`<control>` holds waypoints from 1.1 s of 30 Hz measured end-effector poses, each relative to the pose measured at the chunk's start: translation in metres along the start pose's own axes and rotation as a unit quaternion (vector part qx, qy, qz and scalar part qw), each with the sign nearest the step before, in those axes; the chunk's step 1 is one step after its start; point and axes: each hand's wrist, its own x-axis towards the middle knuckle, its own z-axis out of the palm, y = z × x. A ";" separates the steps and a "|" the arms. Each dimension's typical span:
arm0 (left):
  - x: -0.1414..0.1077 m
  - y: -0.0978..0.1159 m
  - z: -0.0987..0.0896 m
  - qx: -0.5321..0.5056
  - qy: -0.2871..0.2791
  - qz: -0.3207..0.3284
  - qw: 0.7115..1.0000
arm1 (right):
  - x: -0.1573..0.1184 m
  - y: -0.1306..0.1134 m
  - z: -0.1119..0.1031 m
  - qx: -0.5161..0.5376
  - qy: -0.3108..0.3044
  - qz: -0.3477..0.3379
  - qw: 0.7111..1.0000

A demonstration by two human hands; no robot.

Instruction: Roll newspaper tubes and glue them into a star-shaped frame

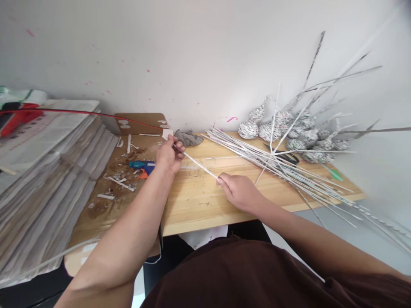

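Note:
A thin white rolled-paper stick (201,166) runs slantwise between my hands above the wooden table. My left hand (170,155) has its fingers curled round the upper end, beside a small white square piece (167,133). The lower end is pinched between thumb and fingers of my right hand (239,191). Beneath my left wrist lies a blue and orange glue gun (143,167). To the right of my right hand a bundle of similar paper sticks (237,147) is spread, with several sticks joined in a star shape (272,154) on top.
Woven paper gourds (248,129) stand at the wall, behind black-handled scissors (289,158). A tall newspaper stack (61,158) fills the left side. Paper scraps (120,184) litter the brown board, and a grey cloth (189,138) lies behind my left hand. A red-black cord (128,118) crosses at left.

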 end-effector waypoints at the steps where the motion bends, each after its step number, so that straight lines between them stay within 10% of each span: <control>1: -0.001 0.000 0.000 -0.001 -0.001 -0.002 1.000 | 0.003 0.002 0.000 0.094 -0.040 0.035 0.994; 6: 0.000 0.005 -0.001 -0.024 -0.002 -0.001 1.000 | 0.007 0.006 -0.008 0.453 -0.179 0.165 0.857; 15: 0.006 0.009 -0.005 -0.040 0.025 0.012 0.999 | -0.030 0.011 -0.038 0.038 -0.061 0.032 0.997; 22: 0.003 0.009 -0.005 -0.051 0.000 0.000 0.999 | -0.037 0.018 -0.038 0.359 -0.218 0.152 0.895; 33: 0.001 0.006 -0.002 -0.048 -0.026 -0.010 0.998 | -0.008 0.011 -0.017 0.396 -0.176 0.149 0.889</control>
